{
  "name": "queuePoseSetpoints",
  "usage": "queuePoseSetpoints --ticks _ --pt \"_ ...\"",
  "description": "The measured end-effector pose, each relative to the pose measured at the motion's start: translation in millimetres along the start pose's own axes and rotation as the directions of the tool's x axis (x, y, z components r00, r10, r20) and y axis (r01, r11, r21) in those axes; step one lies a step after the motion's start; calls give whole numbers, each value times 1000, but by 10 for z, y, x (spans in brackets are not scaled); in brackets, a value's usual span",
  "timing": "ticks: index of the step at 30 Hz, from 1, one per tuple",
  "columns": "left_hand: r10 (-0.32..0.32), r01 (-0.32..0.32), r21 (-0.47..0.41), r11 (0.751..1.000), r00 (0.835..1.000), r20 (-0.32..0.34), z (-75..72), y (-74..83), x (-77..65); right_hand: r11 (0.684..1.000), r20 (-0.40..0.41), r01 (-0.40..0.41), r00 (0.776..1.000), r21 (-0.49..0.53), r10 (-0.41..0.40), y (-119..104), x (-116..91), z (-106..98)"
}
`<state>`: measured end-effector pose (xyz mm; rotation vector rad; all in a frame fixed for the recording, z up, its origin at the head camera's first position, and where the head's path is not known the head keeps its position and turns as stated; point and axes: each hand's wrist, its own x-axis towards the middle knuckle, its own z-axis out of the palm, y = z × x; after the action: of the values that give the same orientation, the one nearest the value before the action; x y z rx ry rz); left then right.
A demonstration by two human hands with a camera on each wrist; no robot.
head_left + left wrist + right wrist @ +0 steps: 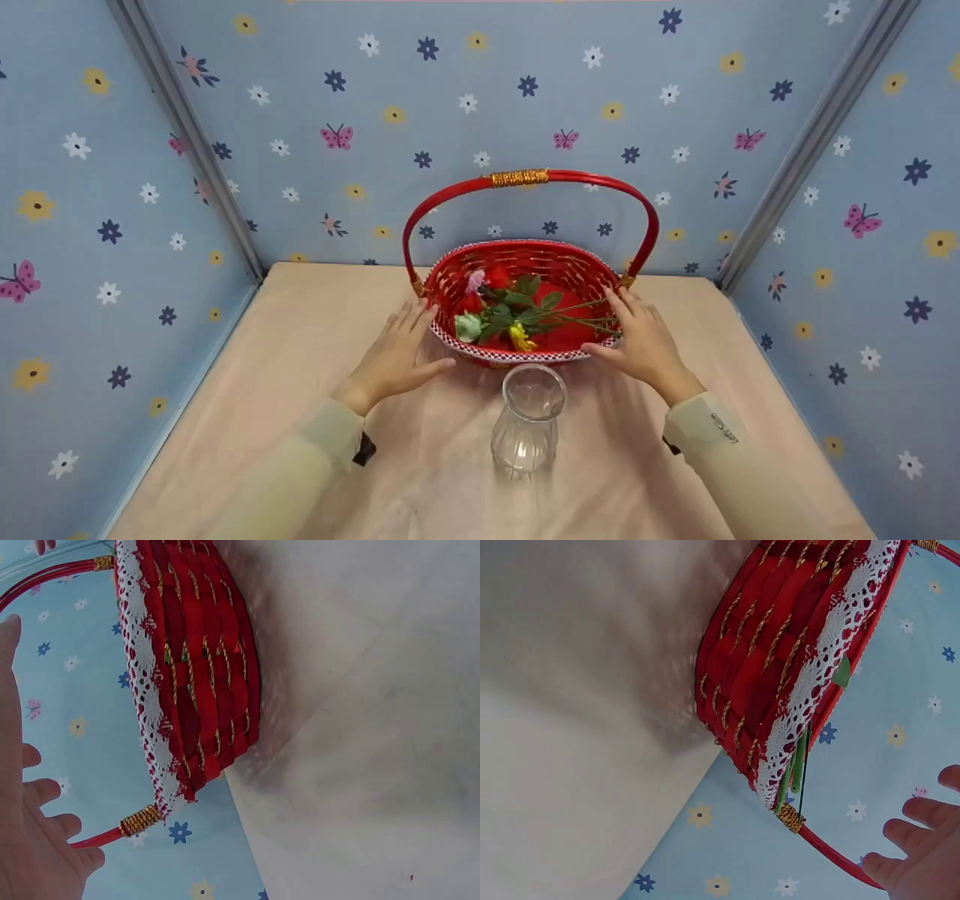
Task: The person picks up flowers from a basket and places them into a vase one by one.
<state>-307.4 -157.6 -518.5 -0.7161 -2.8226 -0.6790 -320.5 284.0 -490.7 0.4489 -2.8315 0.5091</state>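
A red woven basket (555, 355) with lace trim stands toward the back wall, its tall red handle (450, 196) upright. Inside lie artificial flowers: a pale green rose (468, 328), a yellow flower (520, 337), a pink one (476, 281) and red ones. Their stems (577, 307) point right. My left hand (397, 356) is at the basket's left side, fingers spread and holding nothing. On the opposite side is my right hand (641, 341), also spread and gripping nothing. Both wrist views show the fingers apart from the woven wall. A clear glass vase (527, 435) stands in front, between my forearms.
A pale cloth covers the table (315, 322). Blue patterned panels (480, 75) close in the back and both sides, joined by grey metal posts (187, 127) at the corners.
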Motion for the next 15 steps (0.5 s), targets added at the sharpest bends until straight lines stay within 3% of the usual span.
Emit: queuePoseSetpoints --ticks 7,15 --pt "70 -73 -65 995 997 -41 70 14 -38 998 -55 27 998 60 -23 3 -23 52" --pt "99 -111 -168 980 992 -80 149 57 -71 984 -90 66 995 163 -52 26 -46 136"
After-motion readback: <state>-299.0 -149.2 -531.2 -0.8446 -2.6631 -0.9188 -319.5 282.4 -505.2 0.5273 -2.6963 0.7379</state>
